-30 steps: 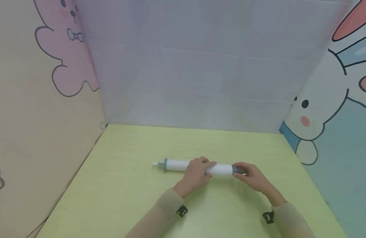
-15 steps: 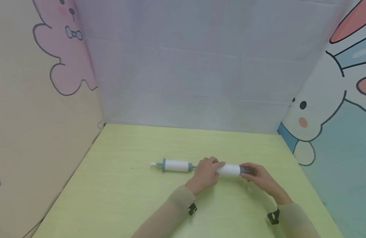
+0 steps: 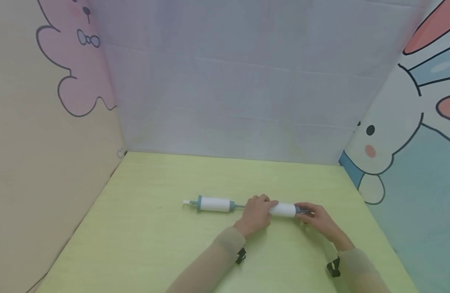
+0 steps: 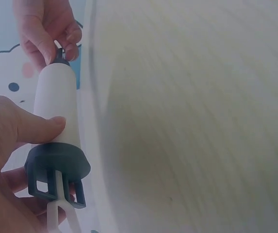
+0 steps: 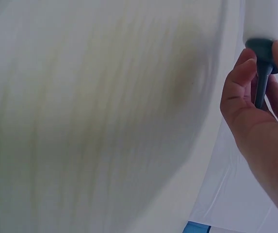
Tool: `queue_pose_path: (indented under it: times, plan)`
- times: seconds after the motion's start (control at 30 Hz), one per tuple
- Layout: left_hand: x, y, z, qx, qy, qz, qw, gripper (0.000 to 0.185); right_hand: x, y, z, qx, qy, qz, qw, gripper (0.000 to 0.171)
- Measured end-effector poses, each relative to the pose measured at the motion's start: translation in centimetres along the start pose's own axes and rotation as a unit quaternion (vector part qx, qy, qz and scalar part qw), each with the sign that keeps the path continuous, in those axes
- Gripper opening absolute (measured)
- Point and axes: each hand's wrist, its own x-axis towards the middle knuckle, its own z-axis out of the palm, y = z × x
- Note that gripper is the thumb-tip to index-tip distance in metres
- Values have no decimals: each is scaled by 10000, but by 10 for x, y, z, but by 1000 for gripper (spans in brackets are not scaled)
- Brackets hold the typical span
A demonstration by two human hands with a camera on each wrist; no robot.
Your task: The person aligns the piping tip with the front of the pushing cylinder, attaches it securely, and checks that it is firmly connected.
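In the head view, a white and teal syringe-like tube (image 3: 283, 209) is held level between both hands. My left hand (image 3: 255, 215) grips it by the flanged end; in the left wrist view, the thumb lies along the white barrel beside the dark teal flange (image 4: 56, 162) with its side loops and white plunger. My right hand (image 3: 318, 219) pinches the opposite end, at the tapered teal tip (image 5: 262, 73) shown in the right wrist view. A second similar syringe-like tube (image 3: 215, 204) lies on the table, its thin teal rod pointing toward my left hand, which hides the rod's end.
The pale yellow-green table (image 3: 155, 252) extends around both hands. A plain pale sheet (image 3: 228, 89) hangs behind it. Cartoon-printed panels stand at the left and right, with a rabbit (image 3: 385, 134) on the right one.
Both hands have shifted right with the held tube, mostly in the first half second. The tube on the table, partly hidden before, now shows its whole barrel and some of its rod.
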Motion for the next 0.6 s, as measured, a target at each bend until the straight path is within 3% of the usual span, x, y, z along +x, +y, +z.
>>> queue_pose_path:
  times: [0.3, 0.6]
  plan:
    - [6, 0, 11, -113, -205, -143, 9996, 46, 2, 7, 2, -64, 79, 150, 9998, 49]
    - [12, 2, 13, 98, -291, -224, 9993, 47, 6, 7, 4, -85, 166, 388, 9991, 48]
